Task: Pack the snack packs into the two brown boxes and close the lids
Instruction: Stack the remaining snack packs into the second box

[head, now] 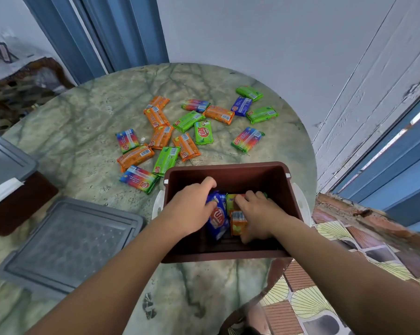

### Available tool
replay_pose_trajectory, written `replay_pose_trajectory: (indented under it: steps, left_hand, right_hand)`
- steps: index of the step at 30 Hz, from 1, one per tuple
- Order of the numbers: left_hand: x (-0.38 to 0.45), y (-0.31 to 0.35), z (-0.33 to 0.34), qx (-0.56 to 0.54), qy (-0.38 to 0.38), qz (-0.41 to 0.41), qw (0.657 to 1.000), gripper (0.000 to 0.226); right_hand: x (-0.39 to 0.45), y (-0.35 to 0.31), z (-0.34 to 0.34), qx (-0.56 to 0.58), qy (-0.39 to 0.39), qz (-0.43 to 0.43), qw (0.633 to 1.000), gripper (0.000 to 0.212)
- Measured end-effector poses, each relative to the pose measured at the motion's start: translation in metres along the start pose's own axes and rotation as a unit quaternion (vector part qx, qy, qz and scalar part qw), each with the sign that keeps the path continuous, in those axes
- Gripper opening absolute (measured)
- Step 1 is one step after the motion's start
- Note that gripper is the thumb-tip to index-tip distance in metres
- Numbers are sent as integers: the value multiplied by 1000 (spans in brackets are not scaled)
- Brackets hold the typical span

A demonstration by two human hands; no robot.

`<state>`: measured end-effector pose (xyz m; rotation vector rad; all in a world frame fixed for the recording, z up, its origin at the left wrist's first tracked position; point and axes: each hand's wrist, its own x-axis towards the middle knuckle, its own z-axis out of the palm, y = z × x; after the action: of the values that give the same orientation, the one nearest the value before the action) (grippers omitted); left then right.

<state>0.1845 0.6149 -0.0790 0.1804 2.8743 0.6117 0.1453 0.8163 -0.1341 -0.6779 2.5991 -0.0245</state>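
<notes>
An open brown box [228,169] stands at the near right of the round table. Both my hands reach inside it. My left hand [192,209] grips a blue snack pack [217,220], fingers curled over its top. My right hand [259,213] holds an orange snack pack [238,223] upright beside it, with a green pack partly hidden behind. Several loose snack packs [187,131], orange, green, blue and rainbow, lie scattered on the table beyond the box. A second brown box [18,204] with a grey lid on top sits at the far left.
A loose grey lid [68,245] lies flat on the marble table [83,112] left of the open box. White latch handles stick out from the box's sides. A wall and a blue door frame stand behind; patterned floor tiles show at lower right.
</notes>
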Motion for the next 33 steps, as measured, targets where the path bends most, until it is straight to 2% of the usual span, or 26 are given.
replay_pose_trajectory:
  steps: [3, 6, 8, 11, 13, 18, 33]
  left_hand:
    - [-6, -1, -2, 132, -48, -33, 990, 28]
    - [-11, -4, 10, 253, -97, -39, 962, 43]
    - [-9, -3, 17, 282, -108, -20, 953, 49]
    - [0, -5, 25, 215, -142, 44, 965, 68]
    - [4, -8, 26, 175, -161, 62, 969, 73]
    - [1, -13, 35, 143, -122, 36, 982, 55]
    - [2, -7, 43, 118, -106, 16, 987, 72]
  right_hand:
    - [0, 0, 0, 5, 2, -1, 1000, 103]
    - [0, 0, 0, 5, 1, -1, 1000, 102]
    - [0, 0, 0, 4, 1, 0, 1000, 103]
    - [0, -1, 0, -2, 2, 1, 1000, 101]
    - [0, -1, 0, -2, 1, 2, 1000, 100]
    - [-1, -1, 2, -4, 8, 5, 1000, 99]
    - [-2, -2, -2, -7, 23, -33, 999, 93]
